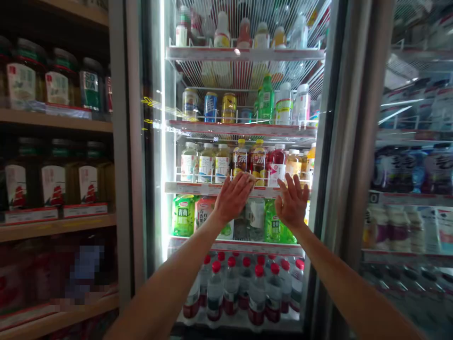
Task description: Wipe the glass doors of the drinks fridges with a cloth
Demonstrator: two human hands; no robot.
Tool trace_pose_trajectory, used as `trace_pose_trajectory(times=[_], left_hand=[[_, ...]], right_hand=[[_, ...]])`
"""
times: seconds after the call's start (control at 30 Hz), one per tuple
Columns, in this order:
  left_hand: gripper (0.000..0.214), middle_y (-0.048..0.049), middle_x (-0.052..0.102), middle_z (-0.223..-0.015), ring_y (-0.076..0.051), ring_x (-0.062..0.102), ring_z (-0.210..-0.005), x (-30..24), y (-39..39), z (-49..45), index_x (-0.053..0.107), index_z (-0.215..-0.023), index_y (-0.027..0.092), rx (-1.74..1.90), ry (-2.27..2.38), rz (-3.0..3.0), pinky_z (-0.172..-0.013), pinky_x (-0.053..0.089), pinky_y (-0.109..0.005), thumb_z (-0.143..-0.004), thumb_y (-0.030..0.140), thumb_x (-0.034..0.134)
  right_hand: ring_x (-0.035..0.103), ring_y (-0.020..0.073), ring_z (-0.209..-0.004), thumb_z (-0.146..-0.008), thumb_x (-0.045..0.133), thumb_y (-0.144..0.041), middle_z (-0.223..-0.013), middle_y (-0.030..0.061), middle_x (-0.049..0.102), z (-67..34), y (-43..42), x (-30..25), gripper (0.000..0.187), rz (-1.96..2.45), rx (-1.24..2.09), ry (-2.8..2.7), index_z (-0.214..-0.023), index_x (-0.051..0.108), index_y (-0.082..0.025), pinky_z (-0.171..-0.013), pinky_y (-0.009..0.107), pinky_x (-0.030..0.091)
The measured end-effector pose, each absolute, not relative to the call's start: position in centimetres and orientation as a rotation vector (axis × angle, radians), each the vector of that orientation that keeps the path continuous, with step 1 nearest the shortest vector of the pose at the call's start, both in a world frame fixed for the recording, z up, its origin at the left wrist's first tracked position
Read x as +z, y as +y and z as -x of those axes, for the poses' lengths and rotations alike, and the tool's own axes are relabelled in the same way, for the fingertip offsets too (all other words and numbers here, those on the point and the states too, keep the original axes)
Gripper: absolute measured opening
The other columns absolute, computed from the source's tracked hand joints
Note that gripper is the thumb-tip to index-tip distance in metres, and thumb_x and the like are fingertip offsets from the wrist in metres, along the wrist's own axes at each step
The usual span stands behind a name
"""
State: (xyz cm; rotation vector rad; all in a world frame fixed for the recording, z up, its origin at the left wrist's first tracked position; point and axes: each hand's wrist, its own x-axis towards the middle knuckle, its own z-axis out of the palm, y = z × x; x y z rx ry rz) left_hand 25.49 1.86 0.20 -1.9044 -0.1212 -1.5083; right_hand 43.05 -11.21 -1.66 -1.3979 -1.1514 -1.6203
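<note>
I face an open drinks fridge (244, 130) with lit wire shelves full of bottles. My left hand (232, 197) reaches in at the third shelf's front edge, fingers stretched forward and together, tips near a dark red bottle (258, 163). My right hand (292, 200) is beside it, palm forward with fingers spread, in front of green bottles (274, 226). Neither hand holds anything. Both forearms rise from the bottom of the view.
Red-capped water bottles (244, 288) fill the bottom shelf. Cans and bottles (230, 106) stand on the upper shelves. A wooden shelf unit (56, 125) with jars is at left. A shut glass-door fridge (414, 189) is at right.
</note>
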Motion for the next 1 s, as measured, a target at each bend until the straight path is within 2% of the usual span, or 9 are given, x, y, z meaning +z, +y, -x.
trace_pose_trajectory(times=[0.13,0.2,0.4,0.47,0.53,0.63,0.7,0.9,1.0], left_hand=[[0.043,-0.0148,0.041,-0.140,-0.022,0.024,-0.136,1.8,4.0,-23.3,0.041,-0.133,0.017,-1.877,-0.489,1.729,-0.110,0.021,-0.046,-0.091,0.024,0.039],[0.044,-0.0158,0.040,-0.140,-0.023,0.022,-0.137,1.6,3.9,-23.5,0.039,-0.134,0.017,-1.933,-0.528,1.694,-0.110,0.022,-0.047,-0.090,0.023,0.039],[0.046,-0.0089,0.046,-0.137,-0.020,0.034,-0.132,-2.3,0.3,-27.3,0.042,-0.131,0.021,-1.290,0.174,1.858,-0.111,0.023,-0.041,-0.085,0.016,0.045],[0.044,-0.0077,0.047,-0.136,-0.019,0.033,-0.133,-2.0,0.5,-27.1,0.044,-0.130,0.021,-1.234,0.237,1.872,-0.112,0.019,-0.041,-0.086,0.017,0.046],[0.044,-0.0084,0.048,-0.135,-0.019,0.029,-0.134,-0.4,1.5,-26.1,0.043,-0.131,0.020,-1.385,0.127,1.856,-0.113,0.017,-0.042,-0.087,0.017,0.045],[0.045,-0.0118,0.044,-0.138,-0.021,0.024,-0.136,2.1,2.7,-24.9,0.040,-0.133,0.019,-1.816,-0.295,1.772,-0.112,0.019,-0.045,-0.089,0.020,0.042],[0.045,-0.0133,0.042,-0.139,-0.022,0.023,-0.137,2.3,2.6,-25.2,0.040,-0.133,0.018,-1.884,-0.389,1.767,-0.111,0.022,-0.045,-0.089,0.022,0.042],[0.042,-0.0049,0.051,-0.133,-0.018,0.030,-0.134,-0.6,1.2,-26.3,0.046,-0.127,0.022,-1.281,0.220,1.871,-0.113,0.017,-0.039,-0.086,0.018,0.046],[0.040,-0.0054,0.051,-0.133,-0.018,0.032,-0.133,0.7,2.3,-24.9,0.046,-0.127,0.022,-1.369,0.111,1.884,-0.113,0.014,-0.040,-0.087,0.020,0.045]], right_hand=[[0.024,0.0231,-0.137,-0.082,0.042,-0.025,-0.140,0.0090,0.042,-43.0,-11.1,-1.6,0.049,1.396,-1.610,-1.162,-0.131,0.043,-0.020,-0.111,0.048,0.013],[0.024,0.0230,-0.137,-0.082,0.042,-0.024,-0.141,0.0086,0.042,-43.0,-11.1,-1.6,0.050,1.390,-1.609,-1.159,-0.132,0.042,-0.021,-0.111,0.048,0.013],[0.025,0.0226,-0.136,-0.084,0.040,-0.024,-0.141,0.0078,0.042,-43.0,-11.1,-1.7,0.049,1.405,-1.612,-1.143,-0.133,0.041,-0.023,-0.111,0.047,0.013],[0.024,0.0217,-0.137,-0.085,0.038,-0.023,-0.141,0.0071,0.041,-43.1,-11.2,-1.7,0.049,1.409,-1.597,-1.150,-0.134,0.041,-0.023,-0.111,0.047,0.012],[0.023,0.0211,-0.137,-0.086,0.037,-0.023,-0.141,0.0067,0.041,-43.1,-11.2,-1.7,0.049,1.405,-1.579,-1.162,-0.134,0.040,-0.022,-0.111,0.047,0.012],[0.022,0.0206,-0.138,-0.086,0.035,-0.023,-0.141,0.0074,0.042,-43.2,-11.3,-1.7,0.049,1.392,-1.563,-1.174,-0.135,0.039,-0.020,-0.111,0.047,0.012],[0.023,0.0205,-0.137,-0.087,0.034,-0.024,-0.140,0.0081,0.042,-43.2,-11.3,-1.7,0.049,1.383,-1.561,-1.178,-0.135,0.039,-0.019,-0.111,0.047,0.013],[0.026,0.0203,-0.136,-0.088,0.032,-0.025,-0.139,0.0097,0.044,-43.3,-11.3,-1.7,0.050,1.325,-1.571,-1.170,-0.137,0.035,-0.017,-0.111,0.046,0.014],[0.026,0.0208,-0.136,-0.088,0.030,-0.026,-0.140,0.0092,0.043,-43.3,-11.3,-1.7,0.052,1.345,-1.553,-1.176,-0.139,0.032,-0.018,-0.111,0.046,0.016]])
